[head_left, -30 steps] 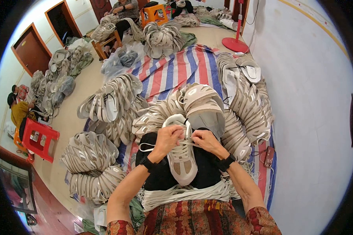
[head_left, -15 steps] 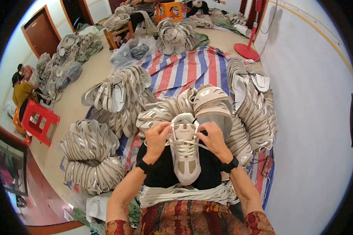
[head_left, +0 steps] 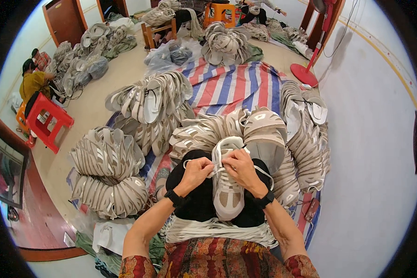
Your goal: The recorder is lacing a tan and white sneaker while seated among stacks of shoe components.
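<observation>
Shoe upper (head_left: 227,194), pale mesh, rests on your lap | left hand (head_left: 195,172) pinches its white lace (head_left: 214,167) | right hand (head_left: 239,167) grips the lace too | curved stacked uppers (head_left: 107,167) crowd the striped tarp (head_left: 227,88).

Left hand (head_left: 195,173) and right hand (head_left: 240,167) cover shoe upper's (head_left: 227,197) lacing; fingertips hidden.

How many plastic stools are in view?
3: a red stool at the left, an orange stool just behind it, partly hidden, and another orange stool at the top. Shoe piles may hide more.
</observation>
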